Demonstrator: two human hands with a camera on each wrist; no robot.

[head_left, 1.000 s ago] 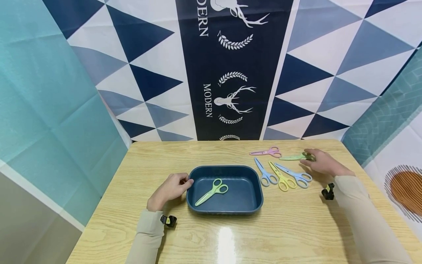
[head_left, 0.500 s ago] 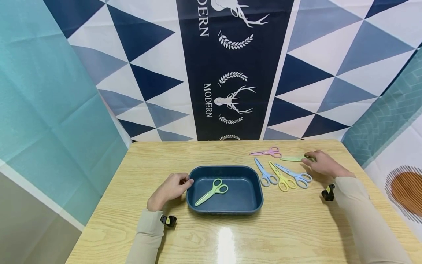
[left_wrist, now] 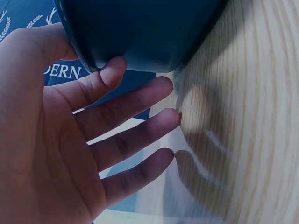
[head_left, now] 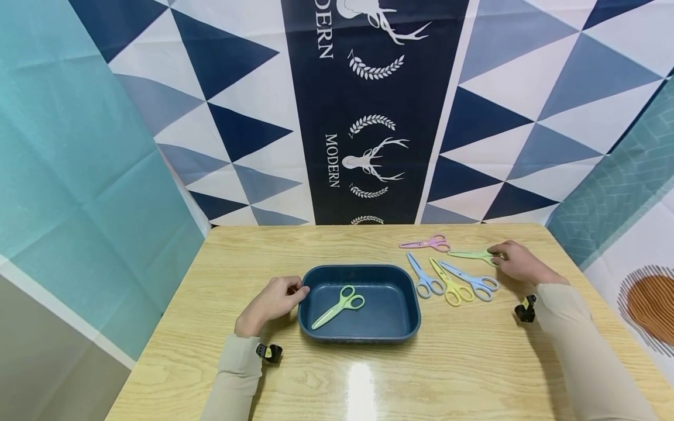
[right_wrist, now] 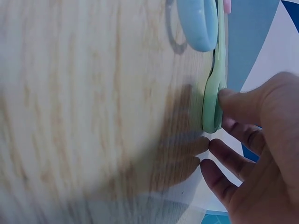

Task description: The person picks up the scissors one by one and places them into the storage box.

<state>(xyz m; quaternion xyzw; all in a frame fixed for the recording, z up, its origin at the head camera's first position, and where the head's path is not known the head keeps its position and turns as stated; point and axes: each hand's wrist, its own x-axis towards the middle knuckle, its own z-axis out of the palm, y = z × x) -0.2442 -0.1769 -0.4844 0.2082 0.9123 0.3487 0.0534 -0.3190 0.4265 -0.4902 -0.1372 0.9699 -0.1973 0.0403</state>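
My left hand (head_left: 271,301) holds the left rim of a dark blue tray (head_left: 363,337) between thumb and index finger. Its other fingers spread below the tray in the left wrist view, by the tabletop. Inside the tray lies a pair of green scissors (head_left: 330,314). At the far right, my right hand (head_left: 518,261) pinches the handle of another pair of green scissors (head_left: 467,254) lying on the table. The right wrist view has the thumb on the handle loop (right_wrist: 211,107), with the index finger partly hidden behind it.
Beside the tray lie blue scissors (head_left: 416,266), yellow scissors (head_left: 451,287) and a second blue pair (head_left: 468,279), close together. Pink scissors (head_left: 426,242) lie farther back. A patterned cloth (head_left: 368,175) hangs behind the wooden table (head_left: 253,251).
The green scissors' handle has swung slightly toward me on the table, and my right hand has shifted a little to the right. The left hand and tray stay put.
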